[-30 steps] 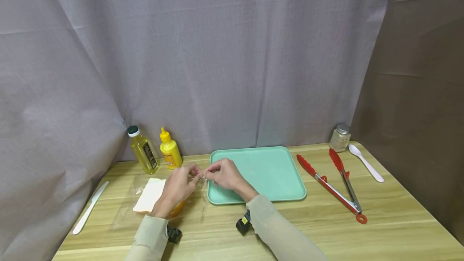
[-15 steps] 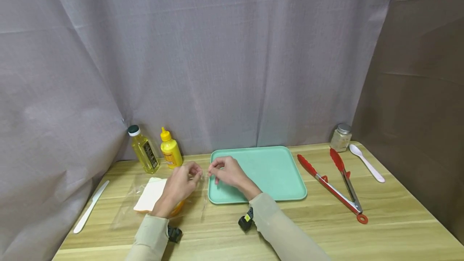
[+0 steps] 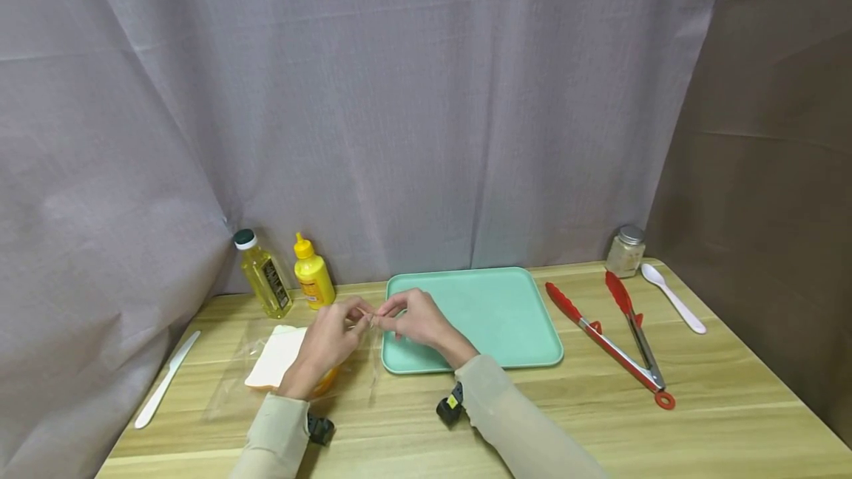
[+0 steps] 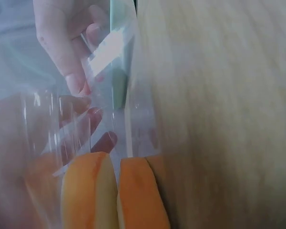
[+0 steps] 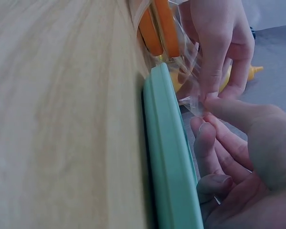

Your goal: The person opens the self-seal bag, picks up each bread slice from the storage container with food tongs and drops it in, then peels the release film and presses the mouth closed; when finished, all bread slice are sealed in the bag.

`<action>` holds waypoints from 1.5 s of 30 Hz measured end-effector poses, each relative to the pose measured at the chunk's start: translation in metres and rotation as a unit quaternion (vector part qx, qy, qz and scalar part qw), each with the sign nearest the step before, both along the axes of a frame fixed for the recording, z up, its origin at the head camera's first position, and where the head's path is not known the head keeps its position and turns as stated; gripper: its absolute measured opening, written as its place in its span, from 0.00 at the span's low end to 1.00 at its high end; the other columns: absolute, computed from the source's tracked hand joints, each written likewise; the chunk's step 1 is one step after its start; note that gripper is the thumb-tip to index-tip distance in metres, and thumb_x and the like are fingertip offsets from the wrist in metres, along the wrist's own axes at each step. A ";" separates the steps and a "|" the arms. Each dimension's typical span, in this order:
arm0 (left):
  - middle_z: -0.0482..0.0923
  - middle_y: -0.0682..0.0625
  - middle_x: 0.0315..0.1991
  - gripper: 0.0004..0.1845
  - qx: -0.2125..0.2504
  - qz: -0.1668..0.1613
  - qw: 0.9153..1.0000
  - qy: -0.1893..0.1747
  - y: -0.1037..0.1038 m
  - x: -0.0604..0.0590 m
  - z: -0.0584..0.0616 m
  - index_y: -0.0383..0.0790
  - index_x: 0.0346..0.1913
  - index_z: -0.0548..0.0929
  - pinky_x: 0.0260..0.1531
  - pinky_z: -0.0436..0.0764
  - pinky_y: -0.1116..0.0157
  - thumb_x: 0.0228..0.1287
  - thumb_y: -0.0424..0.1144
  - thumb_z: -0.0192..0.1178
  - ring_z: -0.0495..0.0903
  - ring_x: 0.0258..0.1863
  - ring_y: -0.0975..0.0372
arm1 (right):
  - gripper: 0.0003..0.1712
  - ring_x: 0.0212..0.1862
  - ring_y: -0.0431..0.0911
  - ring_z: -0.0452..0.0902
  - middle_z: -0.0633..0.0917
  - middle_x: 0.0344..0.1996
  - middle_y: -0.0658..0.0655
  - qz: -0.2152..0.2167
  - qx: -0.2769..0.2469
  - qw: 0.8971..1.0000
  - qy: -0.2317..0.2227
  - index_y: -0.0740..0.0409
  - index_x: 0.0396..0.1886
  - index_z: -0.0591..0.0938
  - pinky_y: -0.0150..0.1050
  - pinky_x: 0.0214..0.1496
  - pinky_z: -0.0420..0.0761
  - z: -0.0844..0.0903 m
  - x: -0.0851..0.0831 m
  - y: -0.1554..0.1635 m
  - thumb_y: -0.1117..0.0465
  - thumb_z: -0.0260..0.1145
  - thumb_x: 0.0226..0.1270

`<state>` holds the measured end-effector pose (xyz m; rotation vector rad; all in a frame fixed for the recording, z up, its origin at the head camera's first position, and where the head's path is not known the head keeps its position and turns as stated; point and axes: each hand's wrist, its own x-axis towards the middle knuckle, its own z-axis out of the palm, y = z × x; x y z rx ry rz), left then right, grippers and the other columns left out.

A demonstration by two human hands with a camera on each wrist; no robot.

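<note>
I am working at the edge of a clear plastic bag point(image 4: 105, 57), which is lying on the wooden table point(image 3: 413, 427) with its near end rising toward the fingers beside the left rim of the green tray point(image 3: 549, 350). Orange-crusted bread point(image 3: 273, 362) is apparently lying inside it, partly behind the left wrist. For handling this well, I would be keeping both pinches small and close to the film's edge, rolling thumb against forefinger to part any layers that are clinging, and letting the pull stay sideways and gentle; tugging hard could be tearing the film or dragging the bread along. As for grip, the left hand point(image 3: 330, 337) is pinching the film between thumb and fingertips, with no gap showing there. The right hand point(image 3: 418, 318) is meeting it just over the tray's corner, thumb and forefinger closing on the same bit of plastic while its other fingers are curling loosely beneath. The fingertips are sitting so close together that I cannot tell how many layers each one is holding.
</note>
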<state>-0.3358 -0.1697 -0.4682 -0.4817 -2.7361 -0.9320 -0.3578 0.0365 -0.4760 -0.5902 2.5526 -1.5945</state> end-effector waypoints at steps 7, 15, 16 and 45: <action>0.93 0.54 0.38 0.06 0.003 -0.010 1.000 0.003 0.000 -0.001 0.001 0.56 0.43 0.90 0.48 0.91 0.48 0.74 0.38 0.71 0.93 0.43 0.57 | 0.09 0.21 0.44 0.85 0.93 0.35 0.48 -0.011 0.002 1.000 0.009 0.50 0.38 0.94 0.29 0.23 0.73 0.000 0.001 0.000 0.51 0.78 0.71; 0.92 0.59 0.34 0.02 -0.004 -0.010 1.000 0.004 -0.001 0.000 0.001 0.56 0.42 0.92 0.49 0.91 0.49 0.75 0.42 0.71 0.93 0.44 0.57 | 0.06 0.19 0.41 0.82 0.94 0.33 0.51 -0.013 0.004 1.000 0.017 0.54 0.41 0.94 0.28 0.29 0.76 -0.003 0.001 0.000 0.57 0.75 0.74; 0.92 0.59 0.34 0.02 -0.006 -0.009 1.000 0.005 -0.001 0.001 0.001 0.55 0.42 0.92 0.49 0.92 0.49 0.75 0.42 0.71 0.93 0.43 0.57 | 0.06 0.19 0.40 0.82 0.93 0.33 0.51 -0.012 0.004 1.000 0.017 0.54 0.41 0.94 0.28 0.29 0.76 -0.004 0.001 -0.001 0.57 0.75 0.74; 0.91 0.58 0.34 0.03 -0.009 0.048 0.999 0.009 0.001 0.001 0.003 0.52 0.40 0.91 0.39 0.88 0.58 0.74 0.43 0.71 0.90 0.38 0.62 | 0.06 0.22 0.39 0.83 0.94 0.34 0.49 -0.024 -0.005 0.999 0.034 0.52 0.41 0.96 0.30 0.24 0.78 -0.004 -0.002 0.005 0.59 0.74 0.70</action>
